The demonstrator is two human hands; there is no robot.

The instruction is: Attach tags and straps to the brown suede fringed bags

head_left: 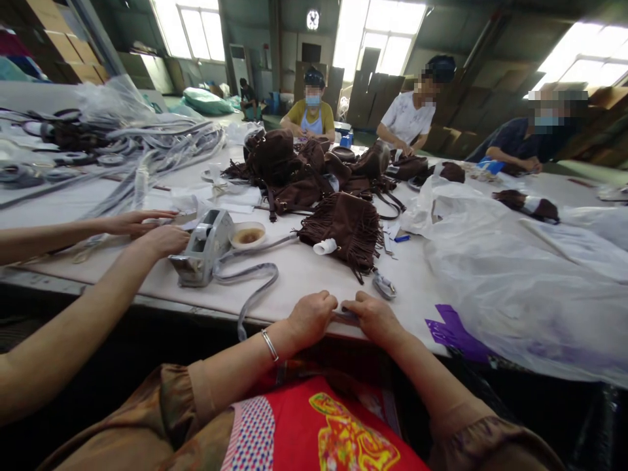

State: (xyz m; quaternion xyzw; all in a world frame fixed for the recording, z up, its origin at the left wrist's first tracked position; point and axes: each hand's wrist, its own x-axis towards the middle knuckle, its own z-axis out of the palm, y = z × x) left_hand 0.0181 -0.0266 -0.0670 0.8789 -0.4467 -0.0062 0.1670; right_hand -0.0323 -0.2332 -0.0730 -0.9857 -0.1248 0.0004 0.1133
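Note:
At the near table edge, my left hand [313,318] and my right hand [377,319] are both closed, thumbs facing each other. A short stretch of grey strap [346,318] spans the gap between them, gripped at both ends. Beyond my hands lies a dark brown fringed bag [341,226] with a roll of white wrapping [324,246] on it. A plastic-wrapped grey bag strap [265,269] curls from the bag's left side and drops over the table edge. Right of the bag's fringe sits a small coiled wrapped piece [384,286].
To the left, another person's hands [161,232] are beside a grey tape dispenser [202,248] and a tape roll [248,235]. Brown bags [275,160] are heaped farther back. Wrapped straps [161,144] pile up left; clear plastic sheeting [510,275] covers the right. Several co-workers are across the table.

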